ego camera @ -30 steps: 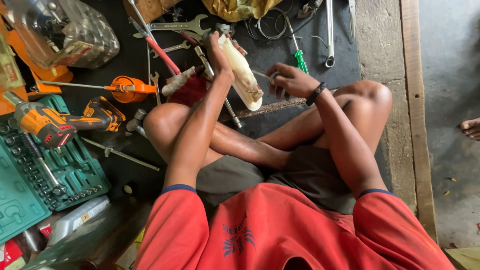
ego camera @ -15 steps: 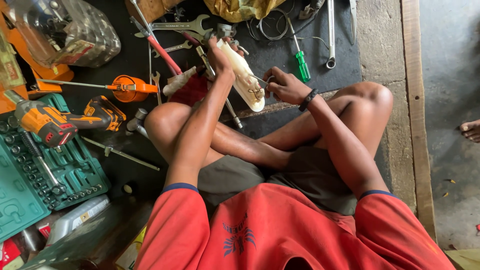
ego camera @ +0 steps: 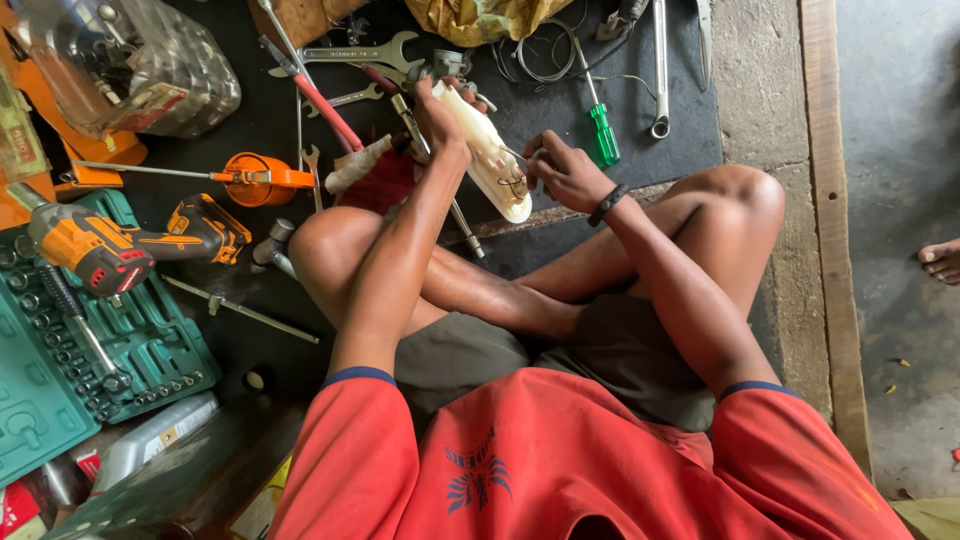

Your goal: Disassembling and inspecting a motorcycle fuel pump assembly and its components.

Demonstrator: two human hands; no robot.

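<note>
Far left: green socket set case (ego camera: 120, 350) lies open on the floor, w/ an orange-black cordless drill (ego camera: 110, 245) lying across its top edge. Just right of that, an orange oil can (ego camera: 255, 178) w/ long spout pointing left sits on the black mat (ego camera: 660, 170), near the mat's left side. Red-handled tool (ego camera: 325, 110) and open-end wrench (ego camera: 365, 52) lie toward the mat's far edge. Centre: left hand (ego camera: 440, 115) is clenched around the upper end of a white plastic part (ego camera: 490, 165), holding it tilted above the mat, lower end toward the person's knees. Right hand (ego camera: 565, 172) is at the part's lower end, fingers pinched there; what they pinch is too small to tell. Black band on right wrist. Right of hands: green-handled screwdriver (ego camera: 603, 133) lies on the mat, then a long ring spanner (ego camera: 660, 70) near the mat's right edge. Far right: another person's bare foot (ego camera: 942, 260) on the concrete.
</note>
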